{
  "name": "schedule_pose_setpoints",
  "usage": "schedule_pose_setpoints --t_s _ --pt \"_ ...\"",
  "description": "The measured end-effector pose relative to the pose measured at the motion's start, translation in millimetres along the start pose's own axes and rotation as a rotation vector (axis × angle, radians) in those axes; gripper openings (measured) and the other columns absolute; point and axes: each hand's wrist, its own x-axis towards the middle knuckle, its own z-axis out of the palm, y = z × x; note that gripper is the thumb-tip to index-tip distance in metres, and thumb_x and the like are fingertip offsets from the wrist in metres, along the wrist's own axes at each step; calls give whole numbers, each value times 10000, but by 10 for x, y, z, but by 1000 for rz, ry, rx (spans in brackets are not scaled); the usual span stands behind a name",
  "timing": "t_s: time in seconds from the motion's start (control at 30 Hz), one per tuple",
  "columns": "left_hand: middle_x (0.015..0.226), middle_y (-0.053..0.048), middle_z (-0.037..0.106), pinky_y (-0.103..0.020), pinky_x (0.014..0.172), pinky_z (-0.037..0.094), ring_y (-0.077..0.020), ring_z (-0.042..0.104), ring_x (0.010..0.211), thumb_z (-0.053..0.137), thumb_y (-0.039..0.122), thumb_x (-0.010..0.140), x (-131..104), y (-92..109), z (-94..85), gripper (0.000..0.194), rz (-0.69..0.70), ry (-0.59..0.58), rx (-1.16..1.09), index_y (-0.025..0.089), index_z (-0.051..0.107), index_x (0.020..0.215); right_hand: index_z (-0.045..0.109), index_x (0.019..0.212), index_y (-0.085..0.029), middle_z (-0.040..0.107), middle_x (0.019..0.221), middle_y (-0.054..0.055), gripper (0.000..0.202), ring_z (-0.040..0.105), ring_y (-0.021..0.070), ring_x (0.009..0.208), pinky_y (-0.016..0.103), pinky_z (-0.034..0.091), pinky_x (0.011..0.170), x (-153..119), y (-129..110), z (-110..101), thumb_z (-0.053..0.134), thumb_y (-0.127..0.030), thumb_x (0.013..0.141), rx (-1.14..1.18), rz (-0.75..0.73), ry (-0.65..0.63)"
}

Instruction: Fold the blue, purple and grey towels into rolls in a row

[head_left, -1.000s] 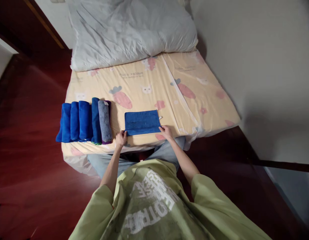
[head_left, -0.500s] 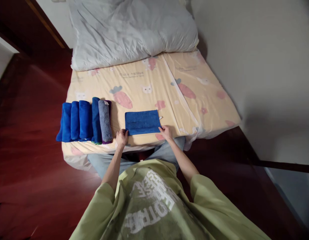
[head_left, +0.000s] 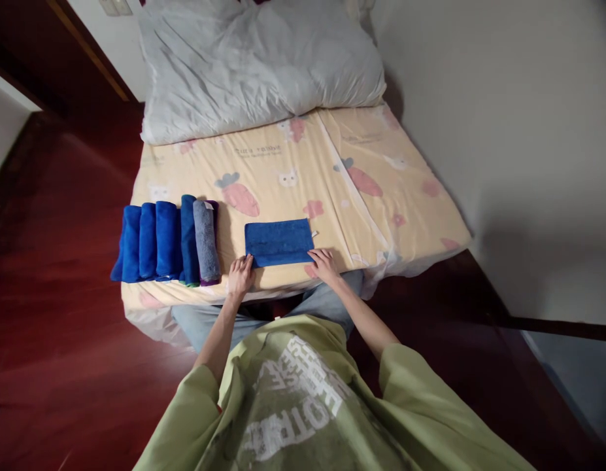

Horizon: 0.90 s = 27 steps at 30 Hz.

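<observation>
A small blue towel (head_left: 279,237) lies flat on the bed in front of me, its near edge turned over in a narrow fold. My left hand (head_left: 240,276) has its fingers curled over the near left corner. At the near right corner, my right hand (head_left: 324,265) grips the same edge, fingertips on top of the cloth; both thumbs are hidden. Left of the towel stand several rolled cloths in a row, among them bright blue rolls (head_left: 166,239), a darker blue roll (head_left: 188,239) and a grey roll (head_left: 206,241).
The bed (head_left: 293,196) has a yellow sheet with carrot and rabbit prints. A bulky pale grey quilt (head_left: 263,65) covers its far end. A wall (head_left: 503,131) runs along the right, and dark red floor (head_left: 62,314) lies to the left.
My fingers have shifted from pinching the near corners to lying over the near edge, which is now folded slightly further away from me. The rolled cloths have stayed in place.
</observation>
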Motion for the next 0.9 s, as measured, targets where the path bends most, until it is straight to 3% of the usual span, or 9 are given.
schedule_pose_setpoints --t_s 0.2,0.4,0.5,0.67,0.77,0.9 --pt "1387 -191 635 -495 1142 365 -334 529 1340 473 105 908 134 -50 -92 473 76 -50 28 144 646 1346 700 1305 -204 699 1261 115 459 544 276 1169 429 410 1011 84 -71 -33 531 -92 894 -60 38 0" --pt "1429 -153 617 -486 1083 429 -323 570 1272 476 104 916 -308 -78 -67 491 104 -109 -30 178 636 1374 711 1281 -202 720 1206 100 382 586 259 1121 426 458 1018 -376 -72 -2 555 -154 935 20 -34 -26" --pt "1395 -119 645 -451 1084 453 -288 565 1264 461 107 909 -415 -70 -14 512 32 -54 -141 193 634 1383 720 1258 -210 715 1201 89 376 606 239 1136 401 478 1064 -477 -84 50 543 -154 931 141 35 46" --pt "1207 -93 717 -412 1010 503 -264 604 1132 458 165 914 -350 -113 32 440 -130 25 -322 207 686 1288 710 1205 -189 704 1219 94 383 643 202 1145 351 513 1046 -344 22 74 494 -146 892 463 124 81" --pt "1075 -119 716 -386 945 524 -266 625 1055 483 291 962 -279 -131 52 366 -231 57 -362 177 690 1241 688 1185 -152 738 1059 104 348 680 209 957 334 559 890 -224 116 94 551 -289 896 600 267 52" --pt "1000 -133 701 -375 896 530 -269 659 971 491 412 987 -118 -99 51 397 -376 71 -343 142 675 1211 701 1019 -167 712 819 64 372 624 185 722 289 531 721 -71 158 142 587 -493 881 637 426 65"
